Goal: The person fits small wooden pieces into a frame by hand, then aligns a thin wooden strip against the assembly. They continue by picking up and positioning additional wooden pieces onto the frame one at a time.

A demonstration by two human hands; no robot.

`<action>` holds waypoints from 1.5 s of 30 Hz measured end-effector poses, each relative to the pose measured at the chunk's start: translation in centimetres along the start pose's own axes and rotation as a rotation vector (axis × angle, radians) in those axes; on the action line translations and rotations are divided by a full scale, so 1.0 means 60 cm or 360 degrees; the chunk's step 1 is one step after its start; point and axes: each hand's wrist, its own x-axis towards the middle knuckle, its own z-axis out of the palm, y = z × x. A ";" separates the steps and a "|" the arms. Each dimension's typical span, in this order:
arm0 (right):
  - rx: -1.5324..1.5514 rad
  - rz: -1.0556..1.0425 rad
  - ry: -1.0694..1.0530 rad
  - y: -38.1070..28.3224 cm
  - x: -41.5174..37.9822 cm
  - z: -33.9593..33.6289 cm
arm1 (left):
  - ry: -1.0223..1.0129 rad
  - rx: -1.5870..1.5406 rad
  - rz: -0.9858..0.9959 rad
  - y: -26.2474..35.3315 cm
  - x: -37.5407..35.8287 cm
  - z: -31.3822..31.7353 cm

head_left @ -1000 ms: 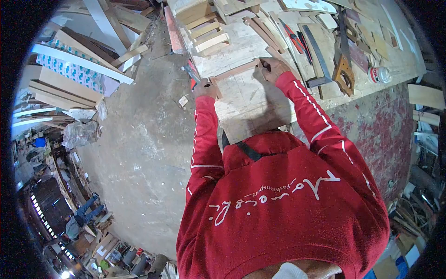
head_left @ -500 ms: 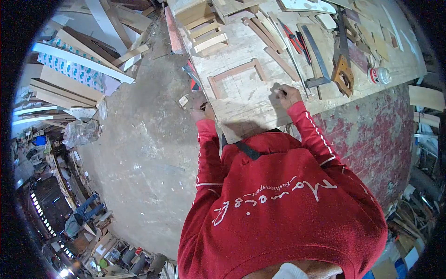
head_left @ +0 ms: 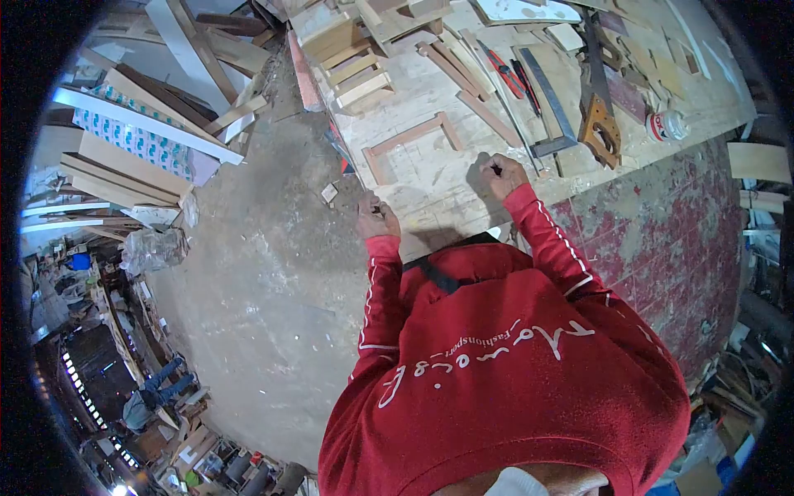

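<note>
Lowest in the frame, the red hooded sweatshirt with white script lettering (head_left: pixel 504 372) fills the bottom right, both sleeves reaching up toward the middle. Left of it spreads the grey, dusty concrete floor (head_left: pixel 248 273), and far down in the lower left a person in blue (head_left: pixel 153 397) crouches among workshop clutter.

Up at the near edge of the pale, scuffed wooden table (head_left: pixel 447 190), the left hand (head_left: pixel 376 217) sits right at the table's corner, fingers curled in tight; something small and dark shows in the grip, too small to tell what it is. The right hand (head_left: pixel 503 175) rests on the tabletop just right of centre, fingers pinched together round a small dark object, possibly a pencil stub, though it cannot be made out for certain.

Just above and between the two hands lies the three-sided frame of thin reddish wooden strips (head_left: pixel 409 142), flat on the table, its open side toward the person. Neither hand touches it: the right hand is near its right leg, the left hand further below its left corner.

Further up, loose wooden slats (head_left: pixel 463 70) fan out, beside a stack of pale wooden blocks (head_left: pixel 356 70). To the right lie a handsaw with a brown wooden handle (head_left: pixel 597 112), a metal try square (head_left: pixel 542 103) and a white can with red label (head_left: pixel 667 126). The table's right side shows worn red paint (head_left: pixel 662 231). In the upper left, long boards and planks (head_left: pixel 141 124) pile on the floor.
</note>
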 end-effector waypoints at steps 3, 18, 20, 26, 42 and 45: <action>-0.0216 0.0010 0.0112 -0.007 0.026 -0.013 | -0.0074 -0.0154 0.0099 0.006 -0.014 0.022; -0.0075 0.0142 0.0083 -0.107 0.245 -0.049 | -0.0549 0.0231 0.0379 0.025 -0.046 0.043; -0.0903 0.0063 0.0175 -0.106 0.262 -0.030 | -0.0591 0.0151 0.0284 0.009 -0.047 0.049; -0.1033 0.0135 -0.0022 -0.093 0.306 0.004 | -0.0452 0.0213 0.0474 0.015 -0.043 0.041; -0.1063 0.0035 0.0022 -0.127 0.258 -0.060 | -0.0809 0.0012 0.0067 0.021 -0.039 0.031; -0.0848 -0.0178 0.0267 -0.084 0.229 -0.064 | -0.0821 -0.0156 0.0081 0.069 -0.033 0.013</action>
